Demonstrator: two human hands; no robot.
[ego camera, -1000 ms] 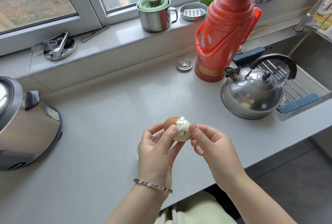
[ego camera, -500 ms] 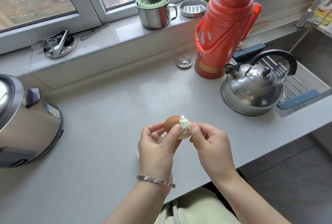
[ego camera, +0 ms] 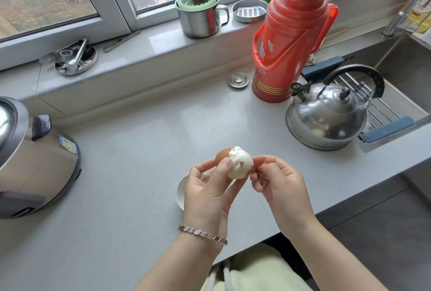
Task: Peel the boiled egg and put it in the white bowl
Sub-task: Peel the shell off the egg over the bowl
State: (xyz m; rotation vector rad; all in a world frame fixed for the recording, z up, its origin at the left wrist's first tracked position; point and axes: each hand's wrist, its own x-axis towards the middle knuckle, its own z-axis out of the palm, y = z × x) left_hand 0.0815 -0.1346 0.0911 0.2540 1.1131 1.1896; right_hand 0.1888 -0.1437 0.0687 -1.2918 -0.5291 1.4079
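A boiled egg (ego camera: 238, 162) is held above the counter, its right part bare and white, its left end still in brown shell. My left hand (ego camera: 207, 188) grips it between thumb and fingers. My right hand (ego camera: 277, 181) pinches a brown piece of shell (ego camera: 257, 161) at the egg's right side. The white bowl (ego camera: 180, 191) stands on the counter under my left hand, and only its left rim shows.
A steel kettle (ego camera: 326, 120) and a red thermos (ego camera: 289, 41) stand at the right, beside the sink with a rack (ego camera: 382, 109). A rice cooker (ego camera: 35, 157) is at the left. A steel mug (ego camera: 200, 15) sits on the windowsill. The counter's front edge (ego camera: 338, 206) runs below my hands.
More white shows on the egg than a second ago. My right hand now pulls a brown shell piece off the egg's right side. Both hands stay over the bowl.
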